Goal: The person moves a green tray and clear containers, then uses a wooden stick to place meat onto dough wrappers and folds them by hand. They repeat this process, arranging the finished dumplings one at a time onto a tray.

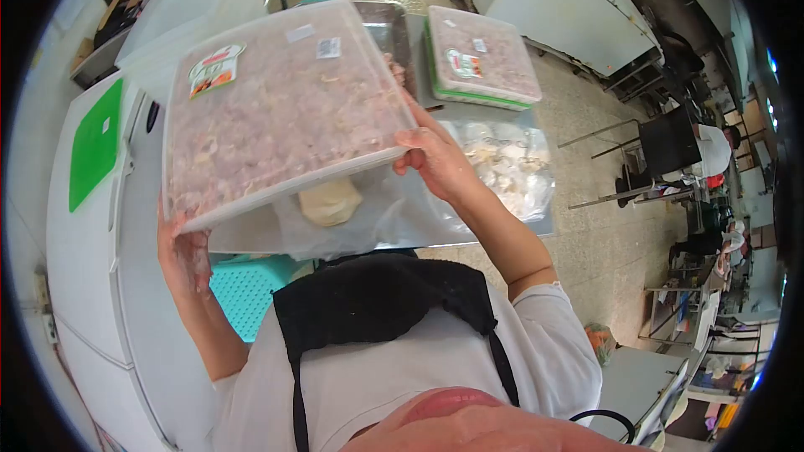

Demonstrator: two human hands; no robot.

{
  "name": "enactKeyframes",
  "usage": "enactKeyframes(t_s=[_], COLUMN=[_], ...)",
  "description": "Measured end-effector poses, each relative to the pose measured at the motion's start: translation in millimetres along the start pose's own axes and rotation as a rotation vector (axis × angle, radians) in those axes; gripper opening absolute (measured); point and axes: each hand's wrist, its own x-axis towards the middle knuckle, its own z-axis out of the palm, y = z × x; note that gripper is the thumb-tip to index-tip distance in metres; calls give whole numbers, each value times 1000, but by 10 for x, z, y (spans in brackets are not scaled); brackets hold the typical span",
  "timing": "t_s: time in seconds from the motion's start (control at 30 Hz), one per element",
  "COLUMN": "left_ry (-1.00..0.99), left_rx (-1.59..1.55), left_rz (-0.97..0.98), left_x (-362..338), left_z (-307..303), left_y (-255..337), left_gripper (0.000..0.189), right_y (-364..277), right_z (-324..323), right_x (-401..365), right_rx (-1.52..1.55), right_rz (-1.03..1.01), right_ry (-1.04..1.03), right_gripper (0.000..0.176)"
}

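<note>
Container (285, 109), broad, flat and clear-walled, packed with pinkish, meat-like pieces, was off the table (419, 218) and held up in both hands. It sat at a tilt, its near edge hanging over a pale lump (331, 202) in clear plastic. Labels faced up.

Left hand (186, 255): clasped round the near left corner, palm against the side; some fingertips were out of sight underneath, their exact placing impossible to tell. Right hand (431, 155): gripping the right edge near its front corner, thumb along the top, fingers curled below the rim. Both looked damp.

Around it: a second container (481, 54) with a green rim lay beyond the right hand; nearer, a plastic bag (507, 172) of whitish pieces. A metal tray (394, 17) showed partly behind the held load. Teal basket (247, 285) below the table's near side, left of the apron.

Handling, as judged: wet skin on smooth plastic called for a full wrap at both ends rather than fingertip pinching. Grip points sat towards the near side, so the far end probably pulled downward; holding farther along the sides would have balanced it better. Level carriage, elbows close and a slow turn suited such weight.
</note>
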Motion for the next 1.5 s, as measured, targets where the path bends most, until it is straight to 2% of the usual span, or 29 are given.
enactKeyframes(t_s=[0.03,0.17,0.3,0.4,0.5,0.53,0.67,0.73,0.77,0.83,0.87,0.93,0.97,1.0,1.03,1.07,1.17,1.23,1.27,1.3,1.37,1.43,1.5], left_ry=[-8,-283,-519,-656,-726,-750,-715,-709,-703,-751,-739,-809,-802,-880,-955,-947,-876,-784,-804,-781,-833,-840,-809], left_rx=[-9,91,134,174,247,273,280,358,358,641,641,883,885,864,837,837,924,938,973,970,1009,1027,1063], left_rz=[2,-91,-269,-378,-489,-551,-648,-651,-652,-562,-576,-480,-498,-336,-170,-179,-224,-191,-154,-156,-127,-131,28], left_x=[38,316,862,1106,1244,1295,1549,1607,1685,1880,1943,2085,2190,2266,2324,2369,2142,2039,2046,2093,2185,2185,2156], left_z=[264,1445,2341,2888,3356,3448,3610,3715,3768,3842,3830,3749,3689,3662,3622,3547,3624,3584,3589,3569,3521,3483,3344], left_y=[-62,-305,-742,-1130,-1480,-1609,-2100,-2235,-2295,-2475,-2580,-2865,-3041,-3143,-3237,-3315,-3130,-3152,-3135,-3161,-3251,-3094,-2828], left_gripper=[47,65,62,58,53,51,51,54,54,57,57,60,60,62,63,63,65,65,65,65,63,63,62], right_y=[-90,-308,-397,-315,-180,-159,-254,-360,-388,-405,-368,-193,-83,2,74,133,149,188,230,175,1,89,199], right_z=[-219,-1098,-1797,-2367,-2925,-3080,-3675,-3953,-4047,-4218,-4308,-4550,-4655,-4704,-4749,-4793,-4879,-4986,-5000,-4875,-4546,-4567,-4622], right_x=[-92,-371,-575,-602,-605,-588,-377,-180,-38,220,356,640,750,844,932,1003,1044,1059,1107,1104,918,837,756], right_rx=[-8,84,150,190,291,265,142,-126,-126,-393,-390,-680,-823,-817,-778,-741,-626,-639,-649,-654,-476,-496,-789], right_rz=[-7,-101,-141,-132,-64,-74,-51,28,31,11,26,-111,-182,-168,-188,-210,-144,-149,-165,-165,-60,-125,-243], right_ry=[4,145,283,400,442,442,501,500,495,581,573,628,652,648,731,810,803,805,824,801,850,837,887], right_gripper=[77,78,72,46,50,43,41,44,44,57,57,58,58,58,56,55,57,56,55,55,54,53,52])
